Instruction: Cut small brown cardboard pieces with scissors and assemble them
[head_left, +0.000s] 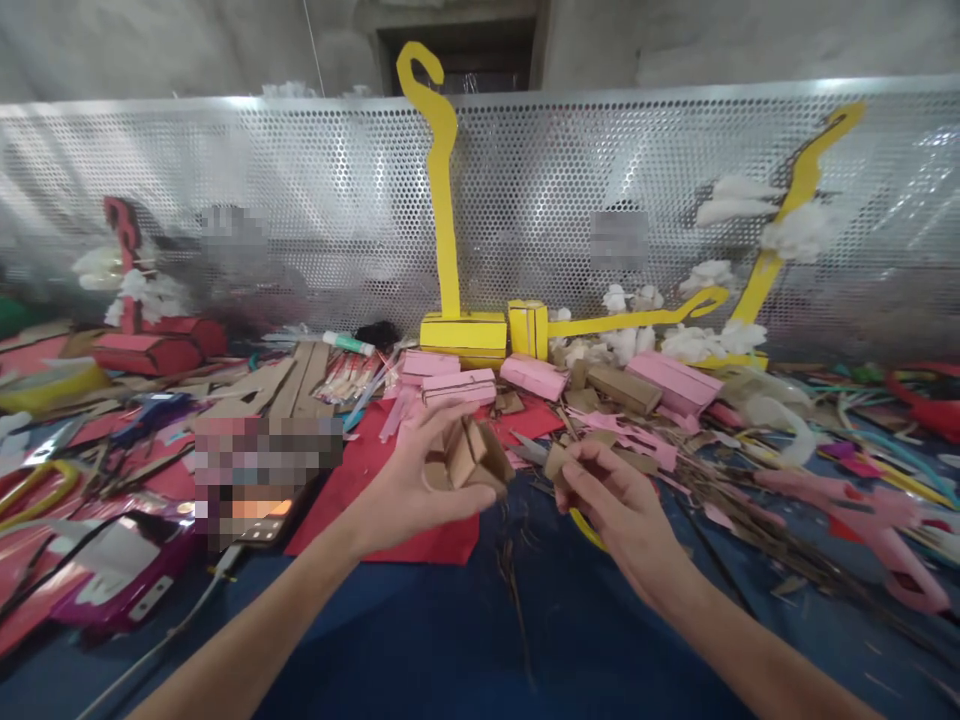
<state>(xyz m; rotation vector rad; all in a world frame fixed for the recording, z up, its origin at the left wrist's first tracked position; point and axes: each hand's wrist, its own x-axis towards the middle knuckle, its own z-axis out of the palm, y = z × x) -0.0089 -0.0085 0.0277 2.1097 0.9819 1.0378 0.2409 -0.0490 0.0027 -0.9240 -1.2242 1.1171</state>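
My left hand [409, 490] is wrapped round a small brown cardboard box [469, 455], its open folds turned toward me. Just to the right, my right hand [604, 495] pinches a small piece of brown cardboard [556, 462] between thumb and fingers. The two hands are apart, with a gap of blue table between them. Behind the right hand lie scissors, their blades [531, 448] pointing left and part of a yellow handle [589, 530] showing below the hand. Red sheet [390, 530] lies under the left hand.
Pink boxes [532, 376] and a brown box [624, 388] stand behind my hands, before a tall yellow hook-shaped stand [442, 200]. A pink glue gun [862, 520] lies right. A phone [262, 525] with a cable lies left. Perforated metal sheet [315, 220] closes the back.
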